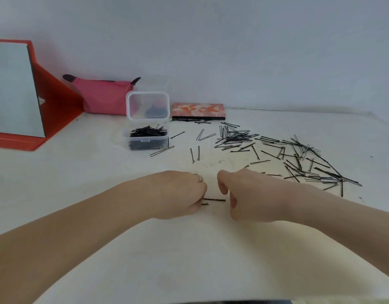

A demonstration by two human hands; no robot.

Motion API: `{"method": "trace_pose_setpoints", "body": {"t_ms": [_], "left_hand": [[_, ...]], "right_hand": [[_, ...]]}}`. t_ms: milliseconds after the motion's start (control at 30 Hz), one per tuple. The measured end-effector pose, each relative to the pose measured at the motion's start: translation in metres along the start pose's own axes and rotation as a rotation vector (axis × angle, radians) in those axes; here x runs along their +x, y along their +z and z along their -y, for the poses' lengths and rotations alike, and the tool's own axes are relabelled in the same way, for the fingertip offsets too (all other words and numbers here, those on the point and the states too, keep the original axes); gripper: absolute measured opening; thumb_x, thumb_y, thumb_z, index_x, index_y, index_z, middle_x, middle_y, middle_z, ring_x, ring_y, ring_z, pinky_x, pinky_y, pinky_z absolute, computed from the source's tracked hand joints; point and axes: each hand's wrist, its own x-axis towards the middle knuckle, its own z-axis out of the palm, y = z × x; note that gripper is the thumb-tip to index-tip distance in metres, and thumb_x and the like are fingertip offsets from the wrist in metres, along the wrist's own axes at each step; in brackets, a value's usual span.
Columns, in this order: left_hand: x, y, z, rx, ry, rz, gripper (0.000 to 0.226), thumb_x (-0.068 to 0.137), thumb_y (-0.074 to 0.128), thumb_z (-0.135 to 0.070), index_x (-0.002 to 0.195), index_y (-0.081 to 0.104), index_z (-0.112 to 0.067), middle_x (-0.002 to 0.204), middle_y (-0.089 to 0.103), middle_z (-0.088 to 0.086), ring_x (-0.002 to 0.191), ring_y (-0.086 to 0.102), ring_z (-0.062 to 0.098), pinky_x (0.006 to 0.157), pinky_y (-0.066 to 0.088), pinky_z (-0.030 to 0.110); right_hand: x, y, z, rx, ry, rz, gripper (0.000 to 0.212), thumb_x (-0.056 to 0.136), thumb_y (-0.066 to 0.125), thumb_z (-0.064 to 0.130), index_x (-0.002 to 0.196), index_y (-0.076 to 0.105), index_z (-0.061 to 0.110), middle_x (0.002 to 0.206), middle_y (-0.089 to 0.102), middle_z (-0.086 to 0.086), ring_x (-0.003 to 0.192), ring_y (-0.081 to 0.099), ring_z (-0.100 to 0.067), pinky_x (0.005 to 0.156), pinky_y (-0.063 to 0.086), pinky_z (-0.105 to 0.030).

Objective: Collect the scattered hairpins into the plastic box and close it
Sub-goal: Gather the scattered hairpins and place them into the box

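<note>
Both hands rest low on the white tabletop (79, 183), knuckles up and fingers curled under. The left hand (178, 194) is closed on a few hairpins (214, 200) whose dark ends stick out toward the right hand (250, 194) — one long end and a shorter one just below it. The right hand's fingers are bent loosely inward, thumb hanging down beside the tip of the long pin; whether it grips anything I cannot tell.

Beyond the left hand stands the clear plastic box (148, 137), its lid (148, 105) tilted up and open, a heap of pins already inside. Beyond the right hand and out to its far side lie the scattered hairpins (298, 159) — a dense tangle, with a few loose ones straying toward the box.

Farther off, past the box, sit a pink pouch (101, 97), a floral-covered flat case (198, 110) and, well beyond the left forearm, a red-framed mirror (14, 88).
</note>
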Motion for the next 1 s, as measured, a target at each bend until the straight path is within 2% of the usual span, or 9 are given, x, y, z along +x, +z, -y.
{"method": "trace_pose_setpoints", "body": {"t_ms": [100, 167, 367, 433, 500, 633, 800, 900, 1000], "left_hand": [[0.002, 0.003, -0.002, 0.028, 0.001, 0.005, 0.027, 0.099, 0.031, -0.030, 0.096, 0.049, -0.009, 0.098, 0.050, 0.005, 0.081, 0.053, 0.025, 0.073, 0.047, 0.038], [0.004, 0.004, -0.002, -0.001, 0.004, -0.015, 0.023, 0.097, 0.033, -0.029, 0.091, 0.046, -0.010, 0.094, 0.049, 0.004, 0.076, 0.051, 0.025, 0.072, 0.047, 0.038], [0.009, -0.012, 0.002, -0.176, -0.035, -0.138, 0.019, 0.097, 0.041, -0.026, 0.098, 0.053, -0.011, 0.099, 0.053, 0.001, 0.085, 0.053, 0.020, 0.080, 0.044, 0.034], [0.013, -0.010, 0.001, -0.179, -0.030, -0.153, 0.021, 0.098, 0.041, -0.027, 0.098, 0.054, -0.011, 0.100, 0.053, 0.001, 0.087, 0.053, 0.018, 0.081, 0.045, 0.033], [0.018, -0.006, -0.002, -0.170, -0.008, -0.131, 0.024, 0.099, 0.040, -0.030, 0.099, 0.055, -0.011, 0.102, 0.053, 0.000, 0.090, 0.055, 0.019, 0.083, 0.047, 0.036], [0.018, -0.004, -0.003, -0.206, 0.016, -0.145, 0.023, 0.099, 0.038, -0.034, 0.104, 0.054, -0.018, 0.103, 0.050, -0.007, 0.095, 0.053, 0.015, 0.086, 0.046, 0.033], [0.013, -0.009, -0.009, -0.143, 0.005, -0.072, 0.028, 0.096, 0.040, -0.047, 0.103, 0.051, -0.022, 0.103, 0.047, -0.008, 0.095, 0.052, 0.015, 0.084, 0.046, 0.033], [0.017, -0.011, -0.012, -0.087, -0.002, -0.032, 0.026, 0.097, 0.039, -0.040, 0.103, 0.053, -0.018, 0.104, 0.050, -0.004, 0.095, 0.055, 0.018, 0.084, 0.048, 0.036], [0.022, -0.010, -0.018, -0.013, -0.005, 0.001, 0.027, 0.098, 0.037, -0.032, 0.104, 0.053, -0.013, 0.103, 0.052, 0.001, 0.092, 0.056, 0.021, 0.079, 0.046, 0.033]], "right_hand": [[0.001, 0.000, 0.001, -0.009, -0.004, 0.019, 0.032, 0.082, 0.055, 0.009, 0.111, 0.043, 0.016, 0.104, 0.058, 0.001, 0.083, 0.060, -0.021, 0.055, 0.048, -0.031], [0.002, 0.000, 0.002, -0.001, -0.009, 0.027, 0.033, 0.081, 0.057, 0.010, 0.109, 0.041, 0.016, 0.103, 0.057, 0.001, 0.083, 0.062, -0.023, 0.058, 0.053, -0.034], [0.003, 0.003, -0.002, 0.041, -0.057, -0.027, 0.030, 0.082, 0.055, 0.011, 0.107, 0.040, 0.012, 0.100, 0.061, -0.005, 0.086, 0.061, -0.026, 0.069, 0.054, -0.042], [0.004, 0.004, -0.005, 0.076, -0.067, -0.068, 0.027, 0.082, 0.054, 0.011, 0.105, 0.040, 0.014, 0.097, 0.062, -0.002, 0.082, 0.061, -0.023, 0.066, 0.053, -0.039], [0.005, 0.003, -0.010, 0.135, -0.077, -0.094, 0.025, 0.082, 0.053, 0.010, 0.102, 0.039, 0.018, 0.093, 0.063, 0.004, 0.080, 0.060, -0.019, 0.064, 0.052, -0.034], [-0.007, 0.002, -0.023, 0.150, -0.064, -0.105, 0.028, 0.079, 0.057, 0.015, 0.095, 0.037, 0.025, 0.086, 0.063, 0.013, 0.080, 0.061, -0.015, 0.072, 0.057, -0.039], [-0.022, 0.007, -0.028, 0.105, -0.058, -0.110, 0.029, 0.080, 0.057, 0.015, 0.096, 0.035, 0.025, 0.092, 0.062, 0.011, 0.073, 0.056, -0.008, 0.059, 0.048, -0.025], [-0.020, 0.010, -0.028, 0.073, -0.074, -0.132, 0.028, 0.081, 0.054, 0.011, 0.100, 0.036, 0.022, 0.089, 0.060, 0.010, 0.070, 0.053, -0.008, 0.054, 0.044, -0.022], [-0.020, 0.008, -0.031, 0.094, -0.068, -0.139, 0.028, 0.081, 0.055, 0.012, 0.101, 0.037, 0.021, 0.090, 0.059, 0.010, 0.075, 0.055, -0.012, 0.059, 0.047, -0.025]]}}
